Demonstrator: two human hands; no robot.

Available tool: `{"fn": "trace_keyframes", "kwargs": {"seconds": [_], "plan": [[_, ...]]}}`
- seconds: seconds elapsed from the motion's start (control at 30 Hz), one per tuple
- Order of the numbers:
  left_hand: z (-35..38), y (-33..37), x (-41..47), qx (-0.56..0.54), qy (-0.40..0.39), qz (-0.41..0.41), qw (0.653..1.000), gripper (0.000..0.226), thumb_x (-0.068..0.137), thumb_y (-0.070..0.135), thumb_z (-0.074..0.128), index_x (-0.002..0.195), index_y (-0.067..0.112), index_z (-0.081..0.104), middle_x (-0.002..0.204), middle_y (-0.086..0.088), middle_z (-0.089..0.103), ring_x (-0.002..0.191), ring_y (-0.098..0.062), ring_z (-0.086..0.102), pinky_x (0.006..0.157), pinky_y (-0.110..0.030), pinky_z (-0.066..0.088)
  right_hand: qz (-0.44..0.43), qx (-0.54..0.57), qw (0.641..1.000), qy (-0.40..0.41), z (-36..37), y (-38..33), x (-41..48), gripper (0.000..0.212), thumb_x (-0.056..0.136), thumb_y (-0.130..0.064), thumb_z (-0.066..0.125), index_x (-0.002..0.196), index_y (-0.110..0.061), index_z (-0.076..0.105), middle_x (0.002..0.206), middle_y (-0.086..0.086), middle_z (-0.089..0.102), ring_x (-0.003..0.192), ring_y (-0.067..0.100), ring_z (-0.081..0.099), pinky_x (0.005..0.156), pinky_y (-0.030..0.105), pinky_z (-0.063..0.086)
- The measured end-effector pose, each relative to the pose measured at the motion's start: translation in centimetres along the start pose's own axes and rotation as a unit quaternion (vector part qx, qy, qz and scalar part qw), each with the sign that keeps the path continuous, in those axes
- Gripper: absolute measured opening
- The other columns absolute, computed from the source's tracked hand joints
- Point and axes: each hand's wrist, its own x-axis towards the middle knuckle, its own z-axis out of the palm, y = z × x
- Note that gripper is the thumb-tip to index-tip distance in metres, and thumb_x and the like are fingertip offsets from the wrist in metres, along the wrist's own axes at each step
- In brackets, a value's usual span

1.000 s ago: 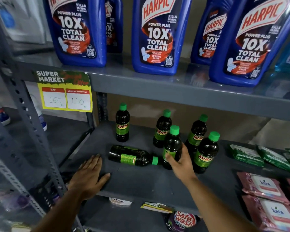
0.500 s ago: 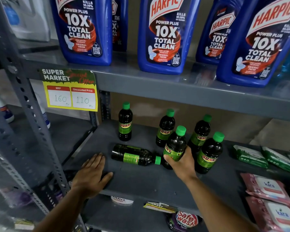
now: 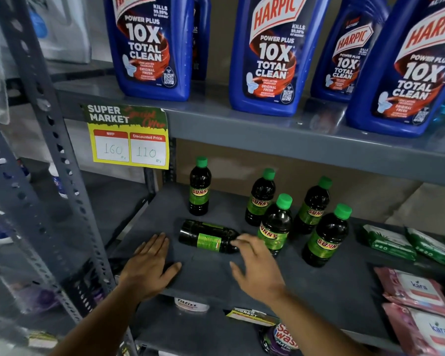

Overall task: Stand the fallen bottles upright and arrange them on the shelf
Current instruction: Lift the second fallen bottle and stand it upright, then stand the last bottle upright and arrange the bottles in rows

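One dark bottle with a green label (image 3: 207, 236) lies on its side on the grey shelf (image 3: 208, 276), its cap end hidden behind my right hand (image 3: 257, 268). That hand is open, fingers spread, fingertips at the bottle's neck end. Several identical green-capped bottles stand upright: one at the back left (image 3: 199, 187), one near my right hand (image 3: 276, 226), and others behind and to the right (image 3: 326, 236). My left hand (image 3: 149, 265) rests flat and open on the shelf's front left, just left of the fallen bottle.
Large blue cleaner bottles (image 3: 270, 55) fill the shelf above, with a yellow price tag (image 3: 129, 140) on its edge. Green packets (image 3: 388, 241) and pink wipe packs (image 3: 419, 291) lie at the right. A grey upright post (image 3: 57, 160) stands at the left.
My right hand has let go of the upright bottle it held and moved left and down to the fallen bottle's neck. The left hand stays flat on the shelf.
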Motion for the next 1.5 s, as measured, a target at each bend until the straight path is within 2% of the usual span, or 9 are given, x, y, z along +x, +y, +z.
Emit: {"fn": "trace_keyframes", "kwargs": {"seconds": [0.13, 0.4, 0.57, 0.77, 0.97, 1.17, 1.23, 1.37, 1.5], "plan": [[-1.2, -1.4, 0.2, -0.007, -0.035, 0.037, 0.999, 0.111, 0.066, 0.088, 0.001, 0.151, 0.017, 0.007, 0.163, -0.001, 0.004, 0.148, -0.015, 0.002, 0.120, -0.037, 0.011, 0.091, -0.112, 0.973, -0.181, 1.1, -1.3, 2.7, 0.077, 0.090, -0.019, 0.058, 0.153, -0.022, 0.012, 0.159, 0.013, 0.016, 0.143, 0.033, 0.024, 0.115, 0.039, 0.025], [-0.4, -2.4, -0.5, -0.024, 0.017, 0.057, 0.998, 0.099, 0.074, 0.082, 0.000, 0.151, 0.020, 0.007, 0.162, 0.002, 0.009, 0.148, -0.012, 0.004, 0.119, -0.031, 0.005, 0.087, -0.264, 0.937, -0.212, 0.7, -2.6, 4.2, 0.080, 0.090, -0.025, 0.061, 0.152, -0.029, 0.011, 0.136, 0.014, 0.049, 0.121, 0.036, 0.048, 0.095, 0.045, 0.036], [0.2, -2.7, -0.1, -0.023, 0.026, 0.061, 0.998, 0.095, 0.078, 0.080, 0.007, 0.151, 0.019, 0.009, 0.162, 0.001, 0.009, 0.148, -0.013, 0.004, 0.116, -0.029, -0.002, 0.070, -0.229, 0.947, -0.215, -3.3, -4.4, 6.3, 0.074, 0.087, -0.044, 0.063, 0.149, -0.035, 0.023, 0.132, 0.005, 0.056, 0.121, 0.030, 0.053, 0.095, 0.042, 0.039], [0.6, -2.7, -0.1, -0.019, 0.037, 0.064, 0.997, 0.094, 0.079, 0.078, 0.006, 0.151, 0.019, 0.006, 0.162, 0.002, 0.004, 0.148, -0.012, 0.000, 0.117, -0.029, -0.002, 0.083, -0.005, 0.986, -0.146, -7.5, -7.8, 12.1, 0.050, 0.084, -0.030, 0.070, 0.132, -0.035, 0.054, 0.125, 0.006, 0.065, 0.115, 0.030, 0.059, 0.094, 0.036, 0.048], [0.4, -2.5, -0.2, -0.022, 0.041, 0.069, 0.997, 0.093, 0.080, 0.077, 0.007, 0.151, 0.018, 0.006, 0.162, 0.001, 0.003, 0.148, -0.012, -0.001, 0.118, -0.030, -0.002, 0.082, 0.065, 0.988, -0.114, -4.7, -9.3, 15.1, 0.049, 0.083, -0.032, 0.069, 0.130, -0.026, 0.055, 0.124, 0.007, 0.063, 0.110, 0.026, 0.059, 0.092, 0.033, 0.049], [0.3, -2.5, -0.2, -0.016, 0.065, 0.072, 0.995, 0.091, 0.081, 0.076, 0.011, 0.150, 0.017, 0.015, 0.161, -0.002, 0.015, 0.148, -0.015, 0.011, 0.118, -0.032, 0.005, 0.150, 0.341, 0.914, -0.159, -2.8, -6.6, 12.8, 0.045, 0.073, -0.017, 0.082, 0.109, -0.035, 0.064, 0.106, -0.006, 0.073, 0.099, 0.011, 0.068, 0.087, 0.028, 0.053], [0.5, -2.5, -0.2, -0.014, 0.067, 0.072, 0.995, 0.090, 0.082, 0.076, 0.011, 0.150, 0.017, 0.016, 0.161, -0.001, 0.016, 0.148, -0.014, 0.012, 0.119, -0.032, 0.007, 0.161, 0.346, 0.917, -0.121, -2.1, -6.5, 12.7, 0.034, 0.070, -0.026, 0.084, 0.099, -0.033, 0.067, 0.100, -0.007, 0.075, 0.095, 0.007, 0.069, 0.086, 0.031, 0.054], [0.7, -2.7, 0.1, -0.013, 0.062, 0.071, 0.995, 0.092, 0.081, 0.077, 0.008, 0.150, 0.017, 0.015, 0.161, -0.002, 0.015, 0.148, -0.014, 0.011, 0.120, -0.034, 0.010, 0.189, 0.307, 0.930, -0.068, -0.4, -7.5, 13.2, 0.049, 0.064, -0.050, 0.078, 0.105, -0.026, 0.066, 0.102, -0.005, 0.074, 0.098, 0.012, 0.068, 0.089, 0.041, 0.055], [0.6, -2.6, 0.0, -0.017, 0.057, 0.072, 0.996, 0.092, 0.081, 0.077, 0.008, 0.150, 0.017, 0.012, 0.162, -0.001, 0.012, 0.148, -0.014, 0.008, 0.121, -0.035, 0.010, 0.200, 0.281, 0.938, -0.040, 0.3, -7.8, 13.5, 0.045, 0.068, -0.051, 0.078, 0.103, -0.026, 0.066, 0.099, -0.006, 0.073, 0.094, 0.010, 0.068, 0.083, 0.033, 0.055]]}}
